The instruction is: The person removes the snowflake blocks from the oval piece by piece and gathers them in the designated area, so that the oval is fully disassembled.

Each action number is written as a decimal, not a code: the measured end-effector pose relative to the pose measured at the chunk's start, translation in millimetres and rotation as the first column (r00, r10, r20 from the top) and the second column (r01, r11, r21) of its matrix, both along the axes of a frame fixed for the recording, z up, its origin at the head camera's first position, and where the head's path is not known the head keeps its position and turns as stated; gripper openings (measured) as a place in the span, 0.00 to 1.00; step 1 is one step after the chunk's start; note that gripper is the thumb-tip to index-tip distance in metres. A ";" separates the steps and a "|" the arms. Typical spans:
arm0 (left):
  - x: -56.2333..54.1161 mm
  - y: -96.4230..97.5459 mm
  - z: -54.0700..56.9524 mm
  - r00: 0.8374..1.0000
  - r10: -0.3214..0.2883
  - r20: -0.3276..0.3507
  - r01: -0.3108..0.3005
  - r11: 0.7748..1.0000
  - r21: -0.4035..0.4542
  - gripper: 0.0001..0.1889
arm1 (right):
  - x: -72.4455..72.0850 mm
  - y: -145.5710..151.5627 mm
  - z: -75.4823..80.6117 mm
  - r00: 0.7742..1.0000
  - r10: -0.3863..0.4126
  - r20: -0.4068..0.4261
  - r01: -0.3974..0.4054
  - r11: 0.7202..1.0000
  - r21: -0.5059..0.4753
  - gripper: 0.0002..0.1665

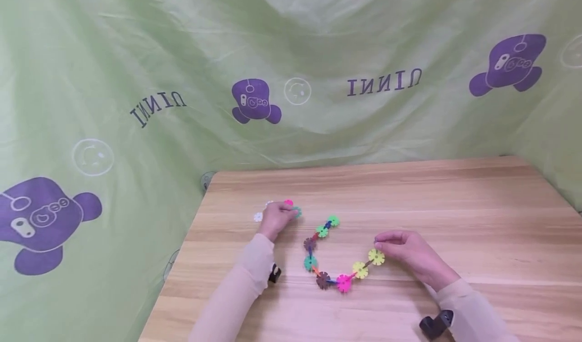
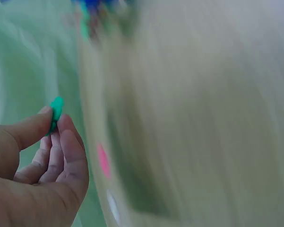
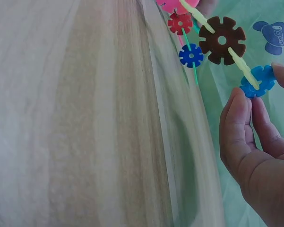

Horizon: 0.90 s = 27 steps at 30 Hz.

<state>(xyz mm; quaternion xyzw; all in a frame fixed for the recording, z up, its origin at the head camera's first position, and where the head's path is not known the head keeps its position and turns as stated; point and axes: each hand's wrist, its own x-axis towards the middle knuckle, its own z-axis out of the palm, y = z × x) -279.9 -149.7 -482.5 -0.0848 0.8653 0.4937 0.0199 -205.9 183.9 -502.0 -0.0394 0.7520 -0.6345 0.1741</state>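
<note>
Pale wood table [image 1: 409,190], smooth and matt, grain showing. On it, a chain of plastic snowflake discs [image 1: 338,253], slightly glossy. Behind the table, thin green cloth backdrop [image 1: 136,54], creased, faintly sheened.

I wear a pale peach long-sleeved knit top; both sleeves reach my wrists. A small black camera mount [image 1: 435,325] sits under each wrist; both hands bare.
</note>
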 end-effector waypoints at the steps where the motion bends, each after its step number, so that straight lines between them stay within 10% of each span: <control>1: -0.5 -9.1 -1.5 1.000 0.019 -0.006 -0.019 0.999 -0.046 0.11 | -0.2 1.7 0.6 1.000 -0.005 0.001 0.005 1.000 0.001 0.28; 11: -1.8 -50.9 -5.4 0.993 0.119 -0.012 -0.118 0.958 -0.262 0.09 | -0.4 5.4 2.1 1.000 0.007 0.015 -0.007 1.000 -0.017 0.27; 27: -1.2 -46.5 -9.4 0.985 0.117 -0.129 -0.155 0.929 -0.335 0.11 | 0.5 6.4 3.9 1.000 -0.005 0.019 0.006 0.999 -0.054 0.28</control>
